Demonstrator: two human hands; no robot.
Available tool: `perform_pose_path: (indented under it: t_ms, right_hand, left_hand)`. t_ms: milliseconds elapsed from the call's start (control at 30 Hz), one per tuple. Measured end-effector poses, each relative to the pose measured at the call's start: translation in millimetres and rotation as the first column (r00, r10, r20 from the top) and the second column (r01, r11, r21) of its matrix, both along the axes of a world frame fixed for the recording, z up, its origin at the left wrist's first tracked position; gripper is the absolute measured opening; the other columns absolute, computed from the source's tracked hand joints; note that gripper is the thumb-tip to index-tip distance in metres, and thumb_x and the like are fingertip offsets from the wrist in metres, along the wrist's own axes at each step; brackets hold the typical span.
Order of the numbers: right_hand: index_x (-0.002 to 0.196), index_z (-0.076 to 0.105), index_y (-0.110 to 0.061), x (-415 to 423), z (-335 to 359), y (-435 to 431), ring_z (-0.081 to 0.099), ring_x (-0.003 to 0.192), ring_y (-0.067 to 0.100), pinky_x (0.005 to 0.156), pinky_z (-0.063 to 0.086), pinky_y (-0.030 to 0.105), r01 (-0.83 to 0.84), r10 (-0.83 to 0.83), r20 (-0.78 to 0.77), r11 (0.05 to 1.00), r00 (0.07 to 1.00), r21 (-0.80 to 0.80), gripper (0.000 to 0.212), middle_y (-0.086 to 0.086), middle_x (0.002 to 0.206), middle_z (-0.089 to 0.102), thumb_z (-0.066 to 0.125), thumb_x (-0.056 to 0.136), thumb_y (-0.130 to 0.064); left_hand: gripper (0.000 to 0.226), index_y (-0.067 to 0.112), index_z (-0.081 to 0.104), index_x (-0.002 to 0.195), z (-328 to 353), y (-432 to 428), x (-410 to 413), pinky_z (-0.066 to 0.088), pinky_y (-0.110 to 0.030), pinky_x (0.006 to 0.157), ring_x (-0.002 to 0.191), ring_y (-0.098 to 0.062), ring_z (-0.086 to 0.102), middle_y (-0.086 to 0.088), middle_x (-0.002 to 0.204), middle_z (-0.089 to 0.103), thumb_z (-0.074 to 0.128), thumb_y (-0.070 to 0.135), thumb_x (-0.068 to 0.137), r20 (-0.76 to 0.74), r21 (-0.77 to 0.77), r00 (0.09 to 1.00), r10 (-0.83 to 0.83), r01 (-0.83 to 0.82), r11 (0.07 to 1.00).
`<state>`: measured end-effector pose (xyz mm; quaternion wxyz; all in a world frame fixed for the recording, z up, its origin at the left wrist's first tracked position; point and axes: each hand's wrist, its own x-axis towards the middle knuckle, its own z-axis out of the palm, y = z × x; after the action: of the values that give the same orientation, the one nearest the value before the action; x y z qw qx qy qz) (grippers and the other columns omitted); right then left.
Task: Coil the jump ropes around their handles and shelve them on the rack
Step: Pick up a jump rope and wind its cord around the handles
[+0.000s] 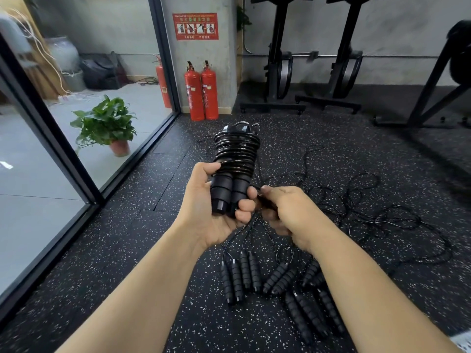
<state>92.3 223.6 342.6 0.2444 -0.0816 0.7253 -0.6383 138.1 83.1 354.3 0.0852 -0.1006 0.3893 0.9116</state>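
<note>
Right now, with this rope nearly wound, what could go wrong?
The wraps of the coiled jump rope look held only by the left hand low on its handles and the right hand pinching the cord tail; letting go may unwind them. The loose cords on the floor overlap, so lifting the next rope could drag others. The spare handles lie close underfoot, a possible trip.

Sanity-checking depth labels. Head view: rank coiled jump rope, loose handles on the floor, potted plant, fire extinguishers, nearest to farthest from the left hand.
1. coiled jump rope: in the left hand, which grips its handles.
2. loose handles: on the floor, below the hands.
3. potted plant: left, behind the glass.
4. fire extinguishers: farthest, ahead at the pillar.
</note>
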Motion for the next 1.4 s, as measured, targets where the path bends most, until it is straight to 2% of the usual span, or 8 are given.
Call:
perform_pose_path:
  t_ms: [100, 200, 300, 567, 833, 967, 1167, 1400]
  right_hand:
    - [0.073, 0.049, -0.013, 1, 3, 1, 0.028, 0.035, 0.008, 0.036, 0.02, 0.02, 0.022, -0.018, -0.051, 0.998, 0.999, 0.065, 0.033, 0.003, 0.054, 0.04, 0.041, 0.103, -0.026]
    - [0.063, 0.046, -0.018, 6, 1, -3, 0.044, 0.053, 0.016, 0.054, 0.033, 0.029, 0.16, 0.045, -0.468, 0.907, 0.882, 0.39, 0.04, 0.0, 0.06, 0.049, 0.042, 0.101, -0.028]
    - [0.068, 0.045, -0.021, 20, -4, -11, 0.054, 0.069, 0.027, 0.062, 0.038, 0.034, 0.289, 0.108, -0.652, 0.833, 0.751, 0.472, 0.035, -0.001, 0.069, 0.056, 0.038, 0.101, -0.031]
    - [0.1, 0.053, -0.014, 39, -1, -21, 0.058, 0.087, 0.027, 0.065, 0.032, 0.032, 0.317, 0.222, -0.772, 0.818, 0.596, 0.48, 0.009, 0.004, 0.098, 0.061, 0.044, 0.097, -0.015]
    - [0.114, 0.051, -0.009, 46, 6, -18, 0.063, 0.088, 0.026, 0.065, 0.031, 0.026, 0.342, 0.341, -0.816, 0.782, 0.467, 0.522, 0.021, 0.004, 0.103, 0.063, 0.048, 0.094, -0.009]
    - [0.078, 0.064, -0.006, 45, 3, -21, 0.057, 0.042, 0.022, 0.044, 0.022, 0.023, 0.508, 0.383, -0.853, 0.687, 0.355, 0.519, 0.025, 0.002, 0.059, 0.062, 0.081, 0.06, -0.003]
    - [0.065, 0.057, -0.011, 43, -5, -24, 0.047, 0.033, 0.025, 0.046, -0.002, 0.018, 0.516, 0.294, -0.906, 0.749, 0.304, 0.416, 0.029, 0.0, 0.051, 0.053, 0.082, 0.056, -0.002]
    - [0.084, 0.059, -0.018, 30, -8, -17, 0.058, 0.06, 0.024, 0.05, 0.04, 0.033, 0.41, 0.19, -0.909, 0.845, 0.372, 0.344, 0.009, -0.004, 0.076, 0.061, 0.065, 0.084, -0.025]
  left_hand:
    - [0.041, 0.004, 0.055, 0.094, -1, 2, -1, 0.033, -0.02, 0.044, 0.051, -0.019, 0.043, -0.014, 0.073, 0.055, 0.042, 0.04, 0.079, 0.003, -0.094, 1.0, 0.02, -0.019, 0.995]
    - [0.041, 0.005, 0.058, 0.091, -7, 4, -5, 0.034, -0.02, 0.043, 0.048, -0.019, 0.045, -0.012, 0.07, 0.057, 0.037, 0.04, 0.092, 0.051, -0.315, 0.995, 0.087, -0.066, 0.947]
    - [0.035, 0.01, 0.06, 0.087, -12, 9, -9, 0.032, -0.021, 0.047, 0.046, -0.02, 0.046, -0.011, 0.071, 0.059, 0.043, 0.041, 0.09, 0.052, -0.491, 0.985, 0.163, -0.117, 0.863]
    - [0.032, 0.017, 0.055, 0.069, -12, 12, -7, 0.033, -0.027, 0.054, 0.044, -0.018, 0.044, -0.001, 0.055, 0.053, 0.045, 0.036, 0.092, 0.028, -0.571, 0.962, 0.273, -0.208, 0.794]
    - [0.025, 0.014, 0.057, 0.075, -14, 7, -5, 0.034, -0.026, 0.053, 0.049, -0.017, 0.044, -0.001, 0.059, 0.049, 0.059, 0.039, 0.072, -0.014, -0.606, 0.983, 0.181, -0.153, 0.781]
    - [0.018, 0.015, 0.052, 0.068, -14, 8, -5, 0.03, -0.025, 0.049, 0.043, -0.017, 0.042, 0.001, 0.051, 0.048, 0.056, 0.03, 0.06, -0.038, -0.622, 0.99, 0.135, -0.129, 0.772]
    - [0.022, 0.014, 0.05, 0.078, -15, 6, -5, 0.03, -0.023, 0.048, 0.045, -0.017, 0.04, 0.0, 0.056, 0.045, 0.053, 0.029, 0.061, -0.032, -0.641, 0.986, 0.163, -0.146, 0.754]
    - [0.013, 0.015, 0.05, 0.072, -17, 4, -8, 0.031, -0.019, 0.044, 0.038, -0.015, 0.041, -0.004, 0.056, 0.047, 0.051, 0.02, 0.084, -0.037, -0.626, 0.984, 0.175, -0.159, 0.763]
